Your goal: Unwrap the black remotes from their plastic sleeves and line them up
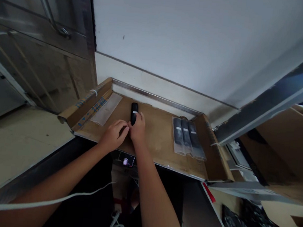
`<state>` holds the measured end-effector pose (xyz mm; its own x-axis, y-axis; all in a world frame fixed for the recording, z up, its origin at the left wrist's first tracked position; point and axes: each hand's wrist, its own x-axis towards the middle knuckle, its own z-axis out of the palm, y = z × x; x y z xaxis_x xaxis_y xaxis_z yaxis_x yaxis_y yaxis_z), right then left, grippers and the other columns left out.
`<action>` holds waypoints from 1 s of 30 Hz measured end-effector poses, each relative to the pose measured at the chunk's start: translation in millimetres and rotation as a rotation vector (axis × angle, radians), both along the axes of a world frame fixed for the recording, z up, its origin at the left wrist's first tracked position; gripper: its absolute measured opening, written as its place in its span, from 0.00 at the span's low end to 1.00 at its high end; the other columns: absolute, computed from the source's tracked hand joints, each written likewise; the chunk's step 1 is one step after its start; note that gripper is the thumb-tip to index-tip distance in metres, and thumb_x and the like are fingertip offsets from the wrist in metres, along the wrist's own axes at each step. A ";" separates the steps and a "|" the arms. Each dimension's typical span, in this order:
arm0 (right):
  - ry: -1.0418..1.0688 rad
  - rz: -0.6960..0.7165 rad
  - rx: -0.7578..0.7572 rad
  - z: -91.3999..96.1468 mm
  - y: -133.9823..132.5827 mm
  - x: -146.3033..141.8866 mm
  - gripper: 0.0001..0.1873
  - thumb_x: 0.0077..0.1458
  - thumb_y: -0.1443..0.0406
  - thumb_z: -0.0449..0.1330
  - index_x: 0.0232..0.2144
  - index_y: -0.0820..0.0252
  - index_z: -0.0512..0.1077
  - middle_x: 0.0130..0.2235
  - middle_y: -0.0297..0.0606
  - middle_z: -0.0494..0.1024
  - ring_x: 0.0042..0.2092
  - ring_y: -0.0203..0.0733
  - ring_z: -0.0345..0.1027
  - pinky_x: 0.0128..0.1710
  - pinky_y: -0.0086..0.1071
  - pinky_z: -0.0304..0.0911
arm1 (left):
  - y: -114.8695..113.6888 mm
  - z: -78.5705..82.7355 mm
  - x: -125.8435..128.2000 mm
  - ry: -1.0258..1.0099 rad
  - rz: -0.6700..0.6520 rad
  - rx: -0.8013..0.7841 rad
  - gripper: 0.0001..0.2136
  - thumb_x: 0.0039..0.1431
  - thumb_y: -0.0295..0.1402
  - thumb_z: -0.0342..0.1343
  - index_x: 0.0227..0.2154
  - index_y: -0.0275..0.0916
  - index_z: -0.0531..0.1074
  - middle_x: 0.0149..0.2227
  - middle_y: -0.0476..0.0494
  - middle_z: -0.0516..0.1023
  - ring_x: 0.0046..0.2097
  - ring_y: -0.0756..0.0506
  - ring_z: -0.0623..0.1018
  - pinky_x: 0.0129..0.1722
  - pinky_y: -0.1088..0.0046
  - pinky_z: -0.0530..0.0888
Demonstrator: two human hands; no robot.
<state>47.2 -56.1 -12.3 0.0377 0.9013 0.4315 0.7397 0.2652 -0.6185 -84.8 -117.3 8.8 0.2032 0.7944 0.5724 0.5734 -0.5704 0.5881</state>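
gripping the near end of a black tube [134, 107], the right hand [137, 128] has its fingers closed along its side. the tube lies on the cardboard [158, 128], left of its middle, far end toward the wall [173, 41], a white label [135, 112] showing. the left hand [112, 135] is curled just beside, its fingertips close to the right thumb; whether they pinch anything i cannot tell. left of the hands, a cloudy sleeve [106, 109] lies near the cardboard's raised left side. well apart on the right, three bagged tubes [187, 139] lie side by side, each with a pale label. a white cable [80, 194] crosses the left forearm [66, 177], and a small lit screen [128, 160] shows below the cardboard's near edge.
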 end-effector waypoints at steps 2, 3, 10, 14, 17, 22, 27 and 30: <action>0.023 0.067 -0.003 0.2 8.5 -15.1 0.26 0.53 0.68 0.61 0.55 0.68 0.67 0.62 0.59 0.65 0.64 0.53 0.60 0.63 0.45 0.57 | -2.5 2.7 -3.8 -0.079 0.026 0.029 0.08 0.68 0.32 0.46 0.35 0.39 0.69 0.37 0.43 0.74 0.42 0.44 0.74 0.45 0.65 0.71; 0.033 0.099 -0.003 0.1 11.9 -22.4 0.25 0.54 0.67 0.61 0.54 0.68 0.67 0.61 0.58 0.66 0.63 0.53 0.61 0.63 0.44 0.58 | -4.0 3.2 -5.5 -0.110 0.042 0.034 0.08 0.68 0.31 0.46 0.33 0.39 0.69 0.35 0.44 0.73 0.40 0.45 0.73 0.43 0.66 0.70; 0.061 0.220 0.039 -4.4 23.0 -49.2 0.23 0.58 0.64 0.58 0.55 0.67 0.66 0.58 0.54 0.70 0.60 0.48 0.64 0.62 0.39 0.59 | -5.9 0.2 -9.2 -0.195 0.099 0.037 0.11 0.67 0.32 0.47 0.28 0.39 0.65 0.29 0.47 0.68 0.33 0.47 0.70 0.37 0.69 0.66; 0.030 0.088 -0.013 -1.4 43.7 -44.0 0.26 0.57 0.66 0.58 0.56 0.73 0.66 0.60 0.61 0.67 0.65 0.54 0.58 0.66 0.46 0.53 | -5.0 3.4 -8.1 -0.157 0.084 0.012 0.11 0.68 0.32 0.47 0.28 0.39 0.65 0.29 0.48 0.68 0.33 0.47 0.70 0.35 0.69 0.65; 0.004 0.164 -0.043 1.7 63.0 -37.1 0.24 0.54 0.74 0.52 0.55 0.72 0.67 0.60 0.57 0.69 0.64 0.50 0.60 0.66 0.45 0.54 | -5.7 5.6 -7.6 -0.145 0.082 0.005 0.11 0.68 0.32 0.47 0.28 0.39 0.65 0.28 0.48 0.67 0.32 0.48 0.69 0.34 0.69 0.64; -0.024 0.287 -0.017 -1.6 70.4 -36.7 0.29 0.48 0.78 0.51 0.53 0.67 0.70 0.58 0.50 0.73 0.62 0.45 0.63 0.65 0.42 0.56 | -6.0 4.6 -6.5 -0.129 0.077 0.001 0.11 0.67 0.31 0.48 0.27 0.39 0.65 0.28 0.48 0.67 0.32 0.48 0.69 0.34 0.69 0.64; -0.062 0.319 -0.019 -3.0 59.7 -44.8 0.27 0.51 0.76 0.52 0.54 0.72 0.70 0.60 0.55 0.69 0.64 0.45 0.60 0.66 0.38 0.54 | -5.7 4.2 -5.5 -0.101 0.084 -0.005 0.10 0.66 0.31 0.49 0.27 0.39 0.66 0.28 0.48 0.68 0.32 0.48 0.70 0.34 0.69 0.64; -0.049 0.339 -0.023 -2.4 59.9 -45.9 0.27 0.51 0.76 0.53 0.54 0.69 0.70 0.60 0.53 0.70 0.64 0.45 0.59 0.66 0.39 0.55 | -5.6 4.2 -5.2 -0.089 0.087 0.000 0.10 0.66 0.31 0.49 0.27 0.39 0.66 0.27 0.48 0.69 0.32 0.48 0.70 0.34 0.68 0.65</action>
<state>1.3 3.8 -14.7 -0.2858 0.8686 0.4047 0.6408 0.4872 -0.5933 -90.0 -122.9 13.0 0.0817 0.8070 0.5849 0.5665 -0.5204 0.6389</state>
